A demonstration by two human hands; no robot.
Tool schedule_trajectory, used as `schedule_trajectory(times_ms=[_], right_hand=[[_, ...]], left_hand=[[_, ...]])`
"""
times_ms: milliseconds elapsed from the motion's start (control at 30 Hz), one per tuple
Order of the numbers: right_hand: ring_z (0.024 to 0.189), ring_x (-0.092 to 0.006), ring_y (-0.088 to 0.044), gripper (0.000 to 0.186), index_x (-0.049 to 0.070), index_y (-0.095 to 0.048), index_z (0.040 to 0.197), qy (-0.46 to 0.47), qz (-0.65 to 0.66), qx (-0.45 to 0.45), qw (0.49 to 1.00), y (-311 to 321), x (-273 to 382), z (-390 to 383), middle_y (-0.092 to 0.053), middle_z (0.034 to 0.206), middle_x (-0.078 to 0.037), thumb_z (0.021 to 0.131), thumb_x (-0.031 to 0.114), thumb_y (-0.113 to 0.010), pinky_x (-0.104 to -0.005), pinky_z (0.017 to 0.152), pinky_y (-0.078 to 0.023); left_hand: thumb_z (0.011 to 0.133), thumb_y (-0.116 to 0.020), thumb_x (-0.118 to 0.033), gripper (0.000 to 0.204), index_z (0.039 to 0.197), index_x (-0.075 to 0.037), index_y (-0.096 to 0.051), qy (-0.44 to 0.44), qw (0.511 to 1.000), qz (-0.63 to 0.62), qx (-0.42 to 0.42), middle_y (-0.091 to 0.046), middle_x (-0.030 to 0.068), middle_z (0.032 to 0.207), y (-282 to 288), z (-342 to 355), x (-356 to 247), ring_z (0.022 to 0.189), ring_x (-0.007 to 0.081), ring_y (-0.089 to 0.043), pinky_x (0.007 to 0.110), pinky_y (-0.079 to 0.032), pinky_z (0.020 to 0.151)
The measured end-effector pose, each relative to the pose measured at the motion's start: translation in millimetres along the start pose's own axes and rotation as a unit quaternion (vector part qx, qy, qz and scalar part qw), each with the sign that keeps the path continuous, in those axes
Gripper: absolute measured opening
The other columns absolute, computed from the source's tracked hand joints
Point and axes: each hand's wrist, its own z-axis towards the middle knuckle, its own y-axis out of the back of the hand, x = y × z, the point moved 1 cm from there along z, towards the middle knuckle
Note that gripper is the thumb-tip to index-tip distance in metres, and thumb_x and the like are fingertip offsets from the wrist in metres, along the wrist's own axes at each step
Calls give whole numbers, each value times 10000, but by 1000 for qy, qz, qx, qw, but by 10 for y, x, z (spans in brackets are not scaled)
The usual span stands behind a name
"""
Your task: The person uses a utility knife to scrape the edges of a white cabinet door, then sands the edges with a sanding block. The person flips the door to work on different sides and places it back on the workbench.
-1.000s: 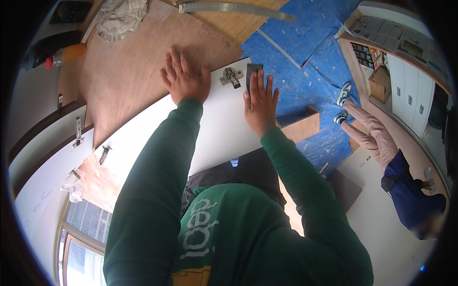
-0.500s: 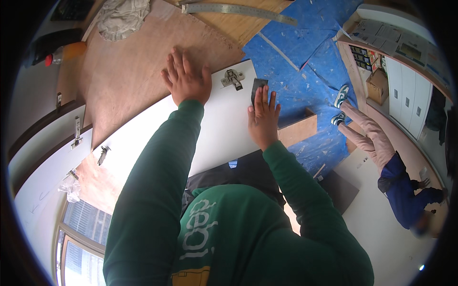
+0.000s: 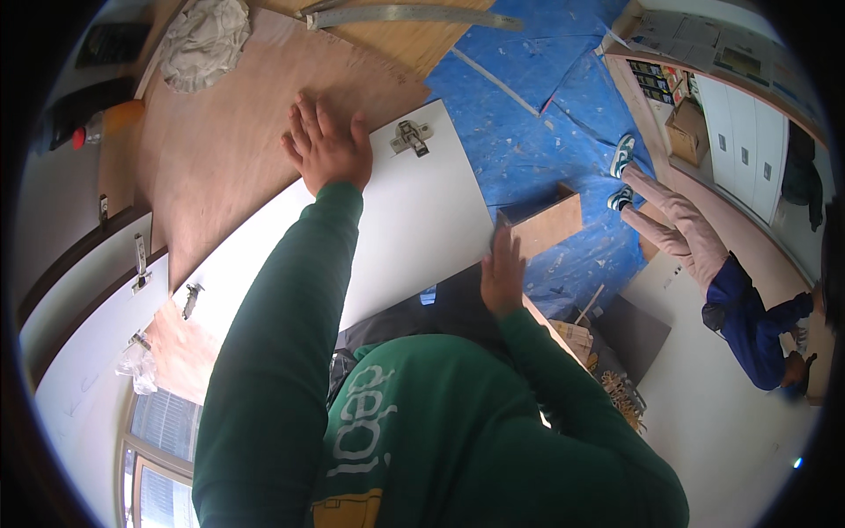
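A white cabinet door panel point(image 3: 422, 211) lies on the plywood surface before me, with metal cup hinges point(image 3: 410, 138) along its far edge. My left hand point(image 3: 333, 150) rests palm down across that edge, fingers spread open, fingertips over the plywood point(image 3: 238, 123). At the panel's right edge, by its near corner, is my right hand point(image 3: 503, 275), its fingers held close together and slightly blurred. Half a second ago a dark piece of sandpaper showed under those fingers; now the hand hides most or all of it.
Blue sheeting point(image 3: 519, 79) covers the floor at the right, with an open wooden box point(image 3: 554, 224) on it. A person point(image 3: 748, 308) stands farther right. A metal ruler point(image 3: 414, 14), a crumpled cloth point(image 3: 204, 44) and a bottle point(image 3: 114, 121) lie at the far side. More hinged panels point(image 3: 106, 326) stand left.
My right hand has slid toward me along the panel's right edge, from near the far corner to the near corner. My left hand stays on the far edge. The whole view has shifted slightly.
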Motion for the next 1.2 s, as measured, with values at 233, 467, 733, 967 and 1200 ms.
schedule_trajectory(times_ms=[233, 467, 733, 967, 1200], right_hand=[[1440, -447, -460, 633, -38, -350, 1580, -49, 181, -18, 982, 37, -823, 204, -499, 1524, -305, 1122, 398, -377, -415, 1171, -393], [1440, -437, -463, 686, -12, -293, 1614, -19, 321, 3, 947, 170, 252, 803, -472, 1550, -301, 1121, 457, -378, -411, 1174, -372], [1097, -424, -655, 700, 108, -299, 1643, -7, 319, 54, 946, 345, 560, 1163, -671, 1188, -271, 1106, 555, -338, -417, 962, -485], [1148, -445, -647, 672, 161, -288, 1654, 42, 320, 59, 944, 476, 956, 1707, -670, 1227, -285, 1104, 540, -359, -423, 998, -481], [1373, -480, -522, 674, 102, -257, 1654, 52, 341, 48, 937, 594, 1497, 2263, -557, 1453, -324, 1111, 484, -378, -428, 1116, -430]], left_hand=[[1027, -457, -523, 724, 1599, -95, -342, -9, 1000, -4, 5, -202, 108, 1738, 25, -16, 4, 1606, 289, -168, 537, -85, 1292], [1021, -455, -529, 737, 1612, -109, -324, -7, 1000, -15, 2, -207, 108, 1737, 33, 2, -29, 1607, 290, -166, 535, -86, 1292], [1013, -470, -522, 738, 1603, -98, -342, 5, 1000, -10, 10, -199, 106, 1740, 60, -13, -51, 1609, 280, -160, 526, -83, 1295], [1012, -471, -568, 750, 1611, -133, -351, 8, 1000, -3, 7, -219, 93, 1736, 23, -5, -19, 1605, 288, -170, 518, -81, 1292], [1014, -463, -541, 741, 1600, -101, -350, 11, 1000, -9, 17, -198, 103, 1740, 74, -3, -57, 1610, 275, -154, 515, -70, 1298]])
